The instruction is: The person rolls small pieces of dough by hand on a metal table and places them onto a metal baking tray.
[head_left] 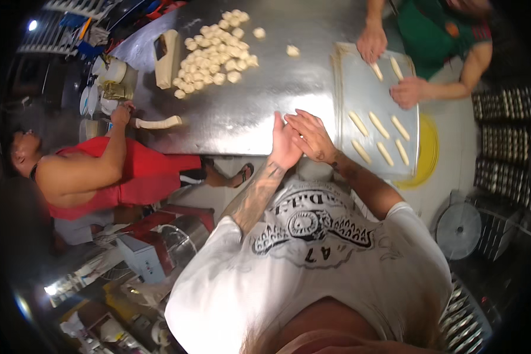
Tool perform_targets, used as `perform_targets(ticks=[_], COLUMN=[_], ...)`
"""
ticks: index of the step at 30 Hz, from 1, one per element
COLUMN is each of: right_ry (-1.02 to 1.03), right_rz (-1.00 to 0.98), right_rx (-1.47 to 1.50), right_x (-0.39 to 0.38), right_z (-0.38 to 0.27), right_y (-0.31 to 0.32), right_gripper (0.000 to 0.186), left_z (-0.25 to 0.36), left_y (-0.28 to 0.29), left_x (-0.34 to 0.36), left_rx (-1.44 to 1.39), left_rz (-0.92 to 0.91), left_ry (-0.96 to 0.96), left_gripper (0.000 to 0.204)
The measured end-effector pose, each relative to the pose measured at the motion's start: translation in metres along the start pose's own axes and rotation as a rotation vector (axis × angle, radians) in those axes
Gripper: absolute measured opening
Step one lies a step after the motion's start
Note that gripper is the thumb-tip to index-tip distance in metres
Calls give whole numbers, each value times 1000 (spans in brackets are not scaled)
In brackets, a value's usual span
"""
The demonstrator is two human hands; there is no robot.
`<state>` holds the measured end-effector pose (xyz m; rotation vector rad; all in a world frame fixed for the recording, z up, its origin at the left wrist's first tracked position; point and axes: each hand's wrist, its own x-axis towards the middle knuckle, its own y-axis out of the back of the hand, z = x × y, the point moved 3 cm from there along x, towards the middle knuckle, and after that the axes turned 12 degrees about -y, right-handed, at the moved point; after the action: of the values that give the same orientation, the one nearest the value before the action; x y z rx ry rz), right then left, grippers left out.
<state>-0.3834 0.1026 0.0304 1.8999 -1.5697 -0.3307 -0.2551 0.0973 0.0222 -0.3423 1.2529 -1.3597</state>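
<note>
My left hand (285, 143) and my right hand (314, 138) meet over the near edge of the metal table (230, 118). Both have their fingers stretched out, the right fingers lying across the left palm. Anything between the palms is hidden. Just right of them is a tray (376, 168) with several rolled dough sticks (380, 125) in rows. A co-worker's hands (395, 71) press on dough sticks at its far end. Beyond my hands, a heap of small dough balls (215, 56) covers part of the table, with two single dough balls (292, 51) apart to its right.
Left of the heap lies a thick dough block (169, 62) with a dark object on it. A co-worker in a red apron (118, 177) stands at the left end, near a dough strip (159, 123) and containers (112, 71). A yellow round tub (428, 150) sits beside the tray.
</note>
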Motion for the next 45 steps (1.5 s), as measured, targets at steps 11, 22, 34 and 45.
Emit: perform_targets(ticks=[11, 22, 34, 45], right_ry=[-191, -292, -486, -147], right_rz=[-51, -37, 292, 151], right_rx=[-256, 9, -36, -535], right_x=[261, 83, -3, 66], right_z=[-26, -41, -18, 32], right_y=[-200, -99, 2, -70], right_gripper=[41, 36, 31, 49], left_z=[237, 304, 198, 170], left_y=[170, 144, 170, 147], left_x=[48, 157, 15, 72], left_rx=[1370, 2165, 1559, 2178], left_rz=[250, 190, 91, -302], left_ry=[-950, -991, -809, -1029], left_gripper=[36, 38, 47, 51])
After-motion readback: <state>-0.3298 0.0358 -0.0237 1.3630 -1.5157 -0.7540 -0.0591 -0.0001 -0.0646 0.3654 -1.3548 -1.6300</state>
